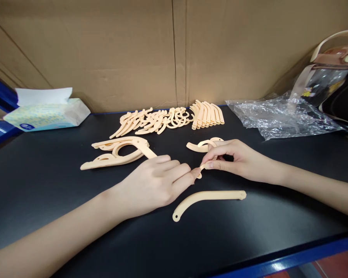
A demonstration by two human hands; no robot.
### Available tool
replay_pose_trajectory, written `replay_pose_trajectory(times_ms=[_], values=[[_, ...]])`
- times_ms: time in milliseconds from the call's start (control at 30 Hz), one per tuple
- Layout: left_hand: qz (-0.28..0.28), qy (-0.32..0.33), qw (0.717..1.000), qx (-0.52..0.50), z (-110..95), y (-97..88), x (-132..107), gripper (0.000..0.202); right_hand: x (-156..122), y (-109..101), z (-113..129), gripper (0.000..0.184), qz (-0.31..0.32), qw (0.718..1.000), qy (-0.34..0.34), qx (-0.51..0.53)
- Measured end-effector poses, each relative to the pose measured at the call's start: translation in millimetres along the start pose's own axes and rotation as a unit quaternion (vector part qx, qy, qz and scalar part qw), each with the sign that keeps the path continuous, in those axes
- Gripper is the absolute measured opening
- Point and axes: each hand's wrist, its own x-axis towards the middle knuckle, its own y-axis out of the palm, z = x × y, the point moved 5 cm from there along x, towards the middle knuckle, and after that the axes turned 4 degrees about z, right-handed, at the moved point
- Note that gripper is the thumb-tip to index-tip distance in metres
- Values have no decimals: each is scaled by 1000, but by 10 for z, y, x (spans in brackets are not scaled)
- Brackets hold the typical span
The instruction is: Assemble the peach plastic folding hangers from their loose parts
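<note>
My right hand [234, 160] pinches a small cream plastic piece [203, 167] between thumb and forefinger. The fingertips of my left hand [162, 181] close on the same piece from the other side, hiding most of it. Just in front of both hands lies a curved cream hanger arm [208, 195] with a hole at its left end. Beyond my left hand are stacked folding hangers [124, 150], one bar running behind my knuckles. Some loose curved parts [198, 146] rest behind my right fingers.
Along the back lie a heap of small curved and hook-shaped parts [153, 120] and a row of hanger arms [208, 114]. A tissue pack [49, 116] stands at left. At right are a crumpled clear plastic bag [281, 116] and a bottle [333, 73]. Cardboard [118, 54] walls the back.
</note>
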Motion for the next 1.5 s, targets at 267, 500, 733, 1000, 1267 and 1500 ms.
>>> replay_pose_trajectory(times_ms=[267, 500, 733, 1000, 1267, 1500], values=[[20, -4, 1000, -11, -1, -8, 21, 17, 12, 4, -27, 27, 21, 999, 35, 29], [-13, -46, 997, -53, 28, -52, 26, 13, 41, -1, -51, 23, 13, 986, 72, 151], [-2, -45, 998, -38, 2, -60, 32, 15, 45, -7, -38, 22, 14, 983, 78, 167], [12, -53, 998, -21, 14, -41, 24, 16, 44, -3, -66, 25, 32, 986, 65, 153], [14, -47, 994, -101, 26, -16, 22, 12, 26, -13, -43, 25, 63, 992, 61, 86], [24, -57, 986, -158, 20, 6, 5, 13, 23, -9, -23, 25, 78, 991, 52, 96]])
